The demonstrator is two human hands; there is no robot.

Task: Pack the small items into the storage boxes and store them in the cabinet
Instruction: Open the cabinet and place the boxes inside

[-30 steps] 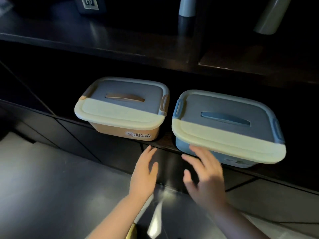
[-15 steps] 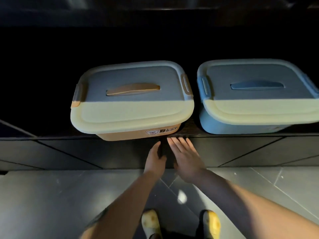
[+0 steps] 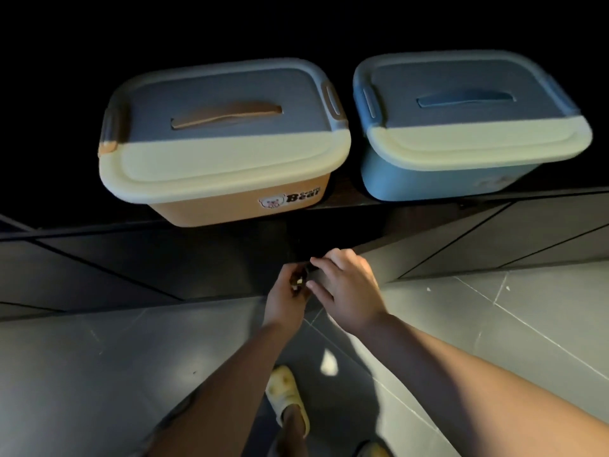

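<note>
Two lidded storage boxes sit side by side, apart, on the dark cabinet shelf: orange box with a bear label on the left, blue box on the right, both lids on. Below the shelf edge both hands meet at the dark cabinet front. Left hand has fingers curled around something small and dark, can't tell what. Right hand also has fingers curled at the same spot, touching the left. Yellow slipper on grey tiled floor.
</note>
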